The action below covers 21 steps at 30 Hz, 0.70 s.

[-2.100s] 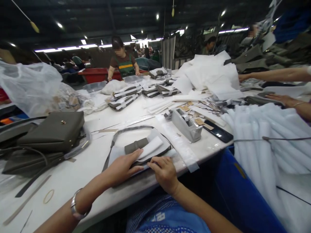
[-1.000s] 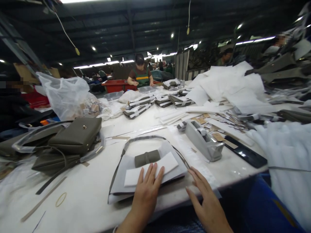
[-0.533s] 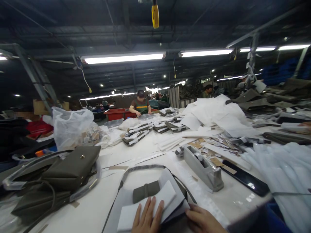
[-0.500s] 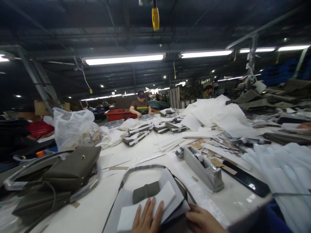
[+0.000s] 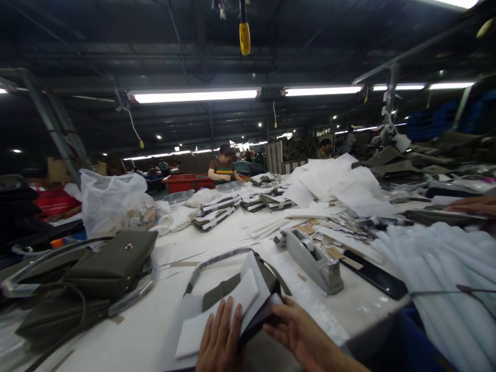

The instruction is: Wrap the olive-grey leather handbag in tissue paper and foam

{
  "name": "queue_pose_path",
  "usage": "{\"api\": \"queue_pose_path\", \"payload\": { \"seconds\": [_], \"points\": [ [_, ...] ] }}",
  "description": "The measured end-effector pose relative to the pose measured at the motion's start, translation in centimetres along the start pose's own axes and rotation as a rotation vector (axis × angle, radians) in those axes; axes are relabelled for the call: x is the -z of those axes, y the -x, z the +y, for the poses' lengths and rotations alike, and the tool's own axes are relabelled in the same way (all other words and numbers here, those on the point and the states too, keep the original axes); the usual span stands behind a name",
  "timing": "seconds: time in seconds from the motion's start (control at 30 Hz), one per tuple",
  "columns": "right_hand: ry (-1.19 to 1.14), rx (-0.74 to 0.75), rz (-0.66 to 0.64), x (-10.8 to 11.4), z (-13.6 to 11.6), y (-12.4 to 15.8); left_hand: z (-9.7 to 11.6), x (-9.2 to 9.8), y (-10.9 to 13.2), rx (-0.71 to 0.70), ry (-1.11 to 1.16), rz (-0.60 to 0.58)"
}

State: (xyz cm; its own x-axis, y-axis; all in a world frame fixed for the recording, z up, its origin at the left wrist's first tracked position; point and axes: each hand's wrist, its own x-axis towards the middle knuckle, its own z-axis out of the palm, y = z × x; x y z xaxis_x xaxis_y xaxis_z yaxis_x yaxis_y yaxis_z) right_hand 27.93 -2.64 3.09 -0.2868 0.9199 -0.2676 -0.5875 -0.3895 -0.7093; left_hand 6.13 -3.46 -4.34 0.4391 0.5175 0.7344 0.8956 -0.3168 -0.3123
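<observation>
My left hand (image 5: 220,338) lies flat with its fingers stretched over a folded white foam sheet (image 5: 194,336). Under and around the sheet is a dark olive handbag (image 5: 221,291), its strap (image 5: 217,256) looping away from me. White paper (image 5: 261,279) stands up along the bag's right part. My right hand (image 5: 296,328) pinches the bag's edge on that side, thumb on top and fingers curled below; exactly which layers it grips is partly hidden. To the right of the bag stands a grey tape dispenser (image 5: 313,263).
Olive handbags (image 5: 112,266) are stacked at left beside a clear plastic bag (image 5: 112,201). White sheets (image 5: 337,181) are heaped farther back. At right lie a black phone-like slab (image 5: 374,274) and bundled foam (image 5: 442,289). A co-worker (image 5: 223,165) is across the table; another person's hand (image 5: 475,204) shows at right.
The foam sheet and both hands appear slightly farther left, with the whole view shifted. My right hand has raised the bag's right edge, and its fingers are more curled.
</observation>
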Motion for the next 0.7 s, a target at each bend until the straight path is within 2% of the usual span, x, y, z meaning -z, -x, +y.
{"api": "queue_pose_path", "payload": {
  "seconds": [0.07, 0.13, 0.17, 0.23, 0.3, 0.37, 0.5, 0.6, 0.7],
  "points": [
    [0.162, 0.039, -0.076, 0.5, -1.2, -0.1, -0.4, 1.0, -0.6, -0.011, -0.001, -0.043],
    [0.512, 0.141, -0.128, 2.1, -3.1, -0.5, -1.0, 1.8, -1.3, 0.003, 0.038, -0.057],
    [0.759, 0.237, -0.14, 3.2, -4.2, -0.8, -1.4, 2.0, -1.6, 0.019, 0.067, -0.065],
    [1.228, 0.523, -0.086, 5.7, -6.2, -1.5, -2.1, 2.3, -2.2, 0.058, 0.121, -0.085],
    [1.558, 0.683, -0.069, 8.3, -7.5, -2.4, -2.6, 2.5, -2.5, 0.106, 0.156, -0.091],
    [1.771, 0.678, -0.104, 10.3, -7.8, -3.2, -2.8, 2.7, -2.8, 0.157, 0.169, -0.081],
    [1.901, 0.565, -0.117, 12.4, -6.4, -4.7, -2.7, 2.9, -3.2, 0.228, 0.168, -0.064],
    [1.861, 0.55, -0.066, 12.8, -5.8, -5.5, -2.6, 2.8, -3.2, 0.24, 0.165, -0.077],
    [1.812, 0.524, -0.027, 12.6, -6.5, -6.1, -2.5, 2.6, -3.2, 0.239, 0.164, -0.086]
  ]
}}
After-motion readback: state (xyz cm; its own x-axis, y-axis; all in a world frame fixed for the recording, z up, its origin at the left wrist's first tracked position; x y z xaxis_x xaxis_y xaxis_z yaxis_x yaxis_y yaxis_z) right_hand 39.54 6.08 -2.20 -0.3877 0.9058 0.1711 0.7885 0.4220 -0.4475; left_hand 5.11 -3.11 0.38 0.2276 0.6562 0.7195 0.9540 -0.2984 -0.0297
